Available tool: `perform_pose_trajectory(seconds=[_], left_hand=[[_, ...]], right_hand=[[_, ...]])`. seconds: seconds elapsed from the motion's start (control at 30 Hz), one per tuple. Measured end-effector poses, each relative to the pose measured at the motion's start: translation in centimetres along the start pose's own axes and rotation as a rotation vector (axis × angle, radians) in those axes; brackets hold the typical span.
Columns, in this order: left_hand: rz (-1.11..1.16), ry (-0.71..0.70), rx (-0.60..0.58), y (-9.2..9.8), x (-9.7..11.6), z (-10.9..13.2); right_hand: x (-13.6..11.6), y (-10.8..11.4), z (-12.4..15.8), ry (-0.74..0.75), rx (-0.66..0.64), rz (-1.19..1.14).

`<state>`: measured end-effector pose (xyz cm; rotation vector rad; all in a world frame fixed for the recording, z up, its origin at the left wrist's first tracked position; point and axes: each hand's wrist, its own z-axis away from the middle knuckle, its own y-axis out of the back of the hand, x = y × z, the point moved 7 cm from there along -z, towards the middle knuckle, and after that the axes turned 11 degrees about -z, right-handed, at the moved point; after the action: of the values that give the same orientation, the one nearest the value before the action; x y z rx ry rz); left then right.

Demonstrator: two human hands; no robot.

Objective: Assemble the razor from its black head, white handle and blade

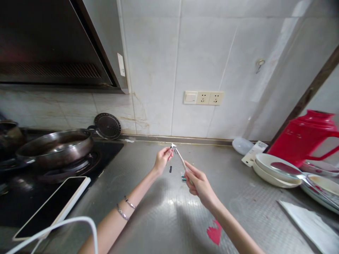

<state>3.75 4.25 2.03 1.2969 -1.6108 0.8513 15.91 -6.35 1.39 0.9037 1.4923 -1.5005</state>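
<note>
1. You're in close work now, it seems: the slender pale stick (pixel 181 158) angles up to the small white piece (pixel 173 145); contact, I can't tell.
2. Next, I'd judge, calls for a steady pinch and fine tip control.
3. Your left hand (pixel 161 161): fingertips closed on that white piece, above the bench (pixel 148 215).
4. Your right hand (pixel 198 180): fingers wrapped around the stick, black strip (pixel 171 169) lying between your hands.
</note>
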Motion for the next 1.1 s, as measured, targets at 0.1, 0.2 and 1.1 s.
perform_pose_trajectory(seconds=[0.1, 0.2, 1.1], left_hand=[[0.002, 0.006, -0.039, -0.5, 0.4, 0.3], [-0.003, 0.007, -0.062, -0.7, 0.7, 0.4], [0.04, -0.02, -0.069, -0.9, 1.7, 0.6]], right_hand=[[-1.3, 0.5, -0.2, 0.1, 0.059, -0.038], [-1.3, 0.5, -0.3, 0.106, 0.063, -0.024], [0.1, -0.2, 0.2, 0.119, 0.103, -0.121]])
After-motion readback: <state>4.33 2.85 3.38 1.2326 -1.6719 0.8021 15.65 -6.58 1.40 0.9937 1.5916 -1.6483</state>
